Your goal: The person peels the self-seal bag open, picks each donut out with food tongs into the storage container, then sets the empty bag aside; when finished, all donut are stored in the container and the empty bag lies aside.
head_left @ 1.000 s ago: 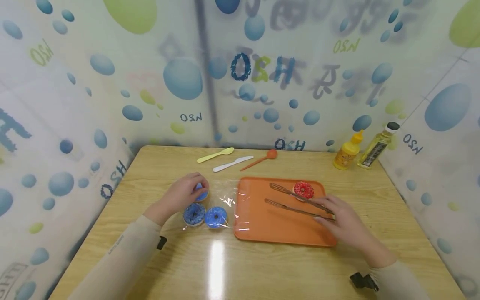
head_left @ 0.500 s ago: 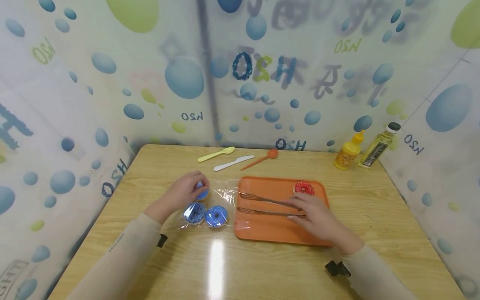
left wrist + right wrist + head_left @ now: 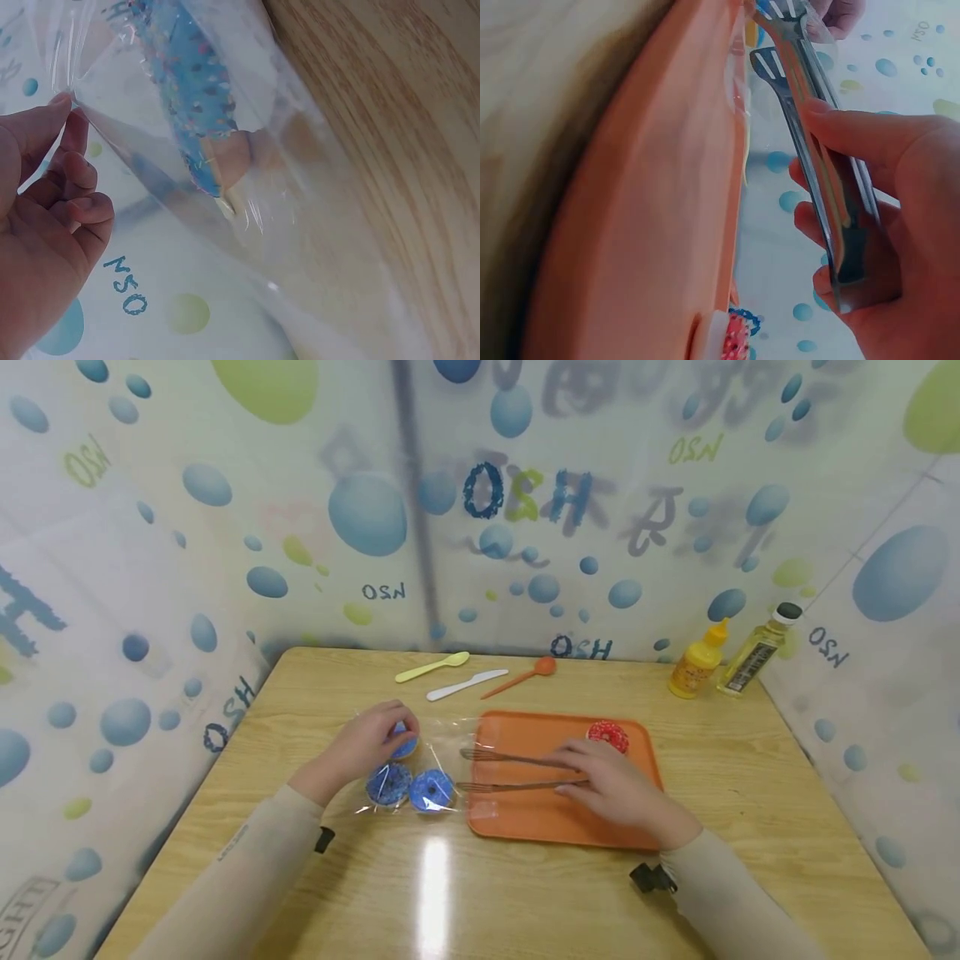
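Two sleeves [image 3: 731, 893] with dark bands at the wrists reach in over the wooden desk [image 3: 517, 902] from the near side of the orange tray [image 3: 547, 818], which serves here as landmark. Over the tray's middle, the right hand [image 3: 611, 785] grips metal tongs [image 3: 517, 758], their two arms spread apart and the slotted tips past the tray's left rim, over the clear bag [image 3: 453, 739]; whether they are inside its mouth I cannot tell. That bag lies left of the tray, its right end overlapping the rim. Left of the tray too, the left hand [image 3: 367, 745] pinches the bag's film between thumb and fingertip. Three blue doughnuts [image 3: 431, 791] show through the film, two nearer and one farther, partly behind the left hand. One red doughnut [image 3: 609, 737] with pale sprinkles sits at the tray's far right part. Beyond the tray's far left corner lie an orange spoon [image 3: 525, 677], a white knife [image 3: 467, 685] and a yellow spoon [image 3: 432, 668]. Past its far right corner stand a yellow squeeze bottle [image 3: 694, 668] and a dark-capped bottle [image 3: 753, 653] of yellowish liquid. Farthest, behind the tray, hangs a drop-patterned wall covering [image 3: 600, 539].
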The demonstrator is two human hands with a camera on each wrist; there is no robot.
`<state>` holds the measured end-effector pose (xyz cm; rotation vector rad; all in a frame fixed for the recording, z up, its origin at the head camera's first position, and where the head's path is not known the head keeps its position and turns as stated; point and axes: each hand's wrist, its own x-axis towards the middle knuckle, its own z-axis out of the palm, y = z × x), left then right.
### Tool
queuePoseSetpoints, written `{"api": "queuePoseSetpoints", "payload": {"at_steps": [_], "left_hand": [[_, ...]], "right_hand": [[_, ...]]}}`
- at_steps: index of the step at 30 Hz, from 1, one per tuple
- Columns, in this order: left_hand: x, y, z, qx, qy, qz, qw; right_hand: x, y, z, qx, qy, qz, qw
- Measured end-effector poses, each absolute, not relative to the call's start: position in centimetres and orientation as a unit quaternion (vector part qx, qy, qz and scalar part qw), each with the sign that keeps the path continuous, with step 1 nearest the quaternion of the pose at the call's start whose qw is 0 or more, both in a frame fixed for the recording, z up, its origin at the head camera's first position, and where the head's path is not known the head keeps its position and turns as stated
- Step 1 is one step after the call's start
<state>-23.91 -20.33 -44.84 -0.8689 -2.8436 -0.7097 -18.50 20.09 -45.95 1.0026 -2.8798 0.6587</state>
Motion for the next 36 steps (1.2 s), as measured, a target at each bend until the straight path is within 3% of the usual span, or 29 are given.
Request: {"api": "queuePoseSetpoints", "payload": {"at_steps": [18,26,36], "left_hand": [[-23.7,-19.9,-45.0,-0.287,-0.929,-0.231,0.034],[-23.6,-19.7,-45.1,-0.296,-0.927,-0.227,0.042],[-23.5,-19.8,-45.0,-0.284,-0.931,-0.229,0.037]], "right_hand": [[-20.8,18.5,-45.5,0.394,-0.884,0.243,-0.066],[-21.0,17.0,-45.7,0.431,-0.871,0.230,-0.051],[-20.3,16.7,-46.2,0.412,-0.883,0.220,-0.049]]}}
